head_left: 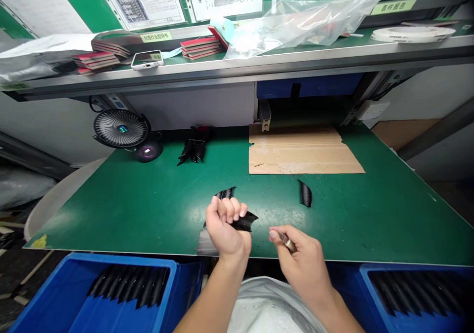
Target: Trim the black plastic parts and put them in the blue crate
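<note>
Left hand (226, 234): our fingers curl around a black piece (246, 222) over the tabletop (148, 200)
Right hand (303, 254): our fingers pinch a tool (290, 244)
Piece: apparently being worked
Tool: next move likely needs steady aim

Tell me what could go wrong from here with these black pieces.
The pen-like tool in the right hand points toward the left hand; a slip might nick it if the tip, too small to judge, is sharp.

Dark specks litter the green tabletop, so the curved black piece in the left hand could pick up grit or scratches.
</note>
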A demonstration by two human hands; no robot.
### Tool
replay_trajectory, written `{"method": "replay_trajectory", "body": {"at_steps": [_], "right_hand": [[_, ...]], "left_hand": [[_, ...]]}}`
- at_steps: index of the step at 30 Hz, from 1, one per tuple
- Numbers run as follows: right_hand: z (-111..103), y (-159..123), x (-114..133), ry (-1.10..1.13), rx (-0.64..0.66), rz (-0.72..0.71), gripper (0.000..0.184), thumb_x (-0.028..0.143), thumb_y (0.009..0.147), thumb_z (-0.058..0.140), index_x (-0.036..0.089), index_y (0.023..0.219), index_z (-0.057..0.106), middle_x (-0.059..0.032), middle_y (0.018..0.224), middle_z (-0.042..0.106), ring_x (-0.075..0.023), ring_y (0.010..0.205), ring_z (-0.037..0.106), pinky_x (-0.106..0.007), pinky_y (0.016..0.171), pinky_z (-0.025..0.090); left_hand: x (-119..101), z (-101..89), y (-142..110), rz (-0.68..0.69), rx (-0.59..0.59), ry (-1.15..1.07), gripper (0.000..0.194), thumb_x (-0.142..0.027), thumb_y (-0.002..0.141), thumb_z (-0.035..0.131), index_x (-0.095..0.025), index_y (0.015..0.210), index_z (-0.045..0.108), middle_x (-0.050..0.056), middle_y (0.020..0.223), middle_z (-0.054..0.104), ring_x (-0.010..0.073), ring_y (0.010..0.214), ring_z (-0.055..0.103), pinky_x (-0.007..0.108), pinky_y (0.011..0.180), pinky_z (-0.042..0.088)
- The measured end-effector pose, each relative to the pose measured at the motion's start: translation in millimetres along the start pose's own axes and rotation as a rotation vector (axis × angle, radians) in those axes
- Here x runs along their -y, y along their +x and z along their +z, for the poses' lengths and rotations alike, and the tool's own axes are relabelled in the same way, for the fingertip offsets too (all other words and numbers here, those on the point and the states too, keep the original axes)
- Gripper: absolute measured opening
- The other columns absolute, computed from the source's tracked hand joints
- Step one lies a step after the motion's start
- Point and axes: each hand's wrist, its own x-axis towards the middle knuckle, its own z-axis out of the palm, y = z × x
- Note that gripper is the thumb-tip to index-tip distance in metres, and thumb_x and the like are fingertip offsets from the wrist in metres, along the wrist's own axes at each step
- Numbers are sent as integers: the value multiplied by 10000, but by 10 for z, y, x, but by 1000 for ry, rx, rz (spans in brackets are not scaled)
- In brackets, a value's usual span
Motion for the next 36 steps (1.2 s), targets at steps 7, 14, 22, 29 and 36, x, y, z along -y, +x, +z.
{"method": "replay_trajectory", "body": {"at_steps": [7, 14, 22, 29, 36], "right_hand": [[50, 249, -381, -270, -36, 10, 217, 377, 890, 523, 222, 936, 668, -29, 867, 661, -148, 697, 564, -239, 642, 399], [-210, 589, -1096, -623, -157, 391, 311, 414, 892, 477, 179, 805, 662, -109, 739, 661, -240, 690, 611, -293, 576, 348], [-578, 792, -1092, -561, -257, 466, 315, 383, 888, 469, 129, 900, 654, -160, 830, 661, -267, 777, 621, -314, 627, 410], [-285, 366, -177, -169, -8, -37, 240, 387, 888, 506, 210, 948, 658, -43, 901, 646, -167, 773, 588, -250, 698, 437], [-173, 58, 80, 346, 111, 93, 365, 397, 930, 475, 213, 1215, 610, -53, 946, 616, -173, 866, 568, -278, 796, 467]], "left_hand": [[421, -272, 158, -175, 194, 285, 322, -444, 816, 563, -182, 640, 492, -7, 648, 485, 138, 696, 516, 298, 745, 453], [700, -676, 331, -173, 194, 1009, 405, -377, 765, 653, -222, 1125, 554, 121, 1216, 456, 260, 1209, 416, 396, 1026, 319], [627, -422, 198, -194, 199, 846, 545, -380, 738, 708, -245, 1206, 464, 94, 1276, 471, 213, 1232, 430, 332, 1020, 346], [407, 41, 108, -388, 246, 238, 336, -258, 748, 710, -201, 1017, 517, -58, 651, 507, 84, 629, 560, 232, 671, 475], [88, 136, 53, -111, 123, -130, 326, -271, 814, 540, -178, 590, 323, -88, 474, 132, 47, 389, 150, 181, 397, 219]]}}
